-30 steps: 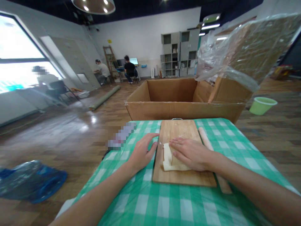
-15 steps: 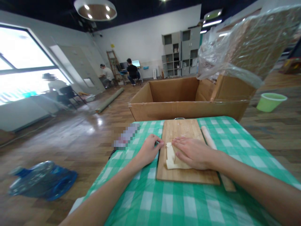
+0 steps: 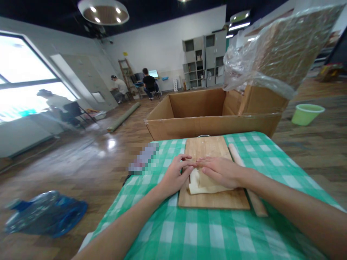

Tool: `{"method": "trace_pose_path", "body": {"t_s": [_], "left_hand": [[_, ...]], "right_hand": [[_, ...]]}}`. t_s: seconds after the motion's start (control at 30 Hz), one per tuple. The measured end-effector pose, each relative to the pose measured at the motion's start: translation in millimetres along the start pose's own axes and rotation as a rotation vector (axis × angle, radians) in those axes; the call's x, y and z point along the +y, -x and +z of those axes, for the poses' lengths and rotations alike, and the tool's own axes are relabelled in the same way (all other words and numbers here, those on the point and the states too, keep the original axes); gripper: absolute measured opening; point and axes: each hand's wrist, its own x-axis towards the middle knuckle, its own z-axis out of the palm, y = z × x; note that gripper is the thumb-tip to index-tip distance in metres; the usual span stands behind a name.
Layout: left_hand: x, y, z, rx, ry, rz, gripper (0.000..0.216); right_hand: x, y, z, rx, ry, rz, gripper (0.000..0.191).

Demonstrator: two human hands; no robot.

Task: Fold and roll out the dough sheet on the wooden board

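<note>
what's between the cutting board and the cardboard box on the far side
In the head view, only a narrow strip of green checked tablecloth and the cutting board's small metal handle loop lie before the cardboard box.

Glossy wood floor (image 3: 81,159), bright, perhaps overexposed window (image 3: 24,83).

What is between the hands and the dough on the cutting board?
Nothing visible. The right hand lies flat on the dough, and the left hand touches its left edge on the cutting board.
</note>
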Motion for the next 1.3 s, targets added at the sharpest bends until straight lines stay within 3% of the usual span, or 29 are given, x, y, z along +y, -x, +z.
{"method": "trace_pose_path", "body": {"t_s": [0.17,0.33,0.43,0.67,0.87,1.0,1.13,1.3], "left_hand": [[0,2,-5,0.034,-0.062,0.012,0.020],[3,3,-2,0.025,-0.058,0.019,0.022],[2,4,0,0.035,-0.072,0.020,0.020],[1,5,1,0.016,-0.078,0.038,0.020],[5,4,2,0.022,-0.059,0.044,0.021],[4,3,2,0.011,-0.076,0.065,0.021],[4,3,2,0.004,-0.101,0.082,0.022],[7,3,1,0.014,-0.167,0.094,0.028]], "right_hand": [[-1,3,-1,0.007,0.038,0.027,0.044],[-4,6,0,-0.028,0.137,-0.146,0.055],[-5,6,0,-0.046,0.171,-0.176,0.050],[-14,5,-4,-0.095,0.142,-0.021,0.040],[-16,1,-6,-0.046,-0.130,0.118,0.046],[-11,0,-4,-0.018,-0.232,0.120,0.042],[-1,2,-1,0.030,-0.183,0.099,0.040],[5,3,1,0.087,0.049,0.054,0.040]]}}
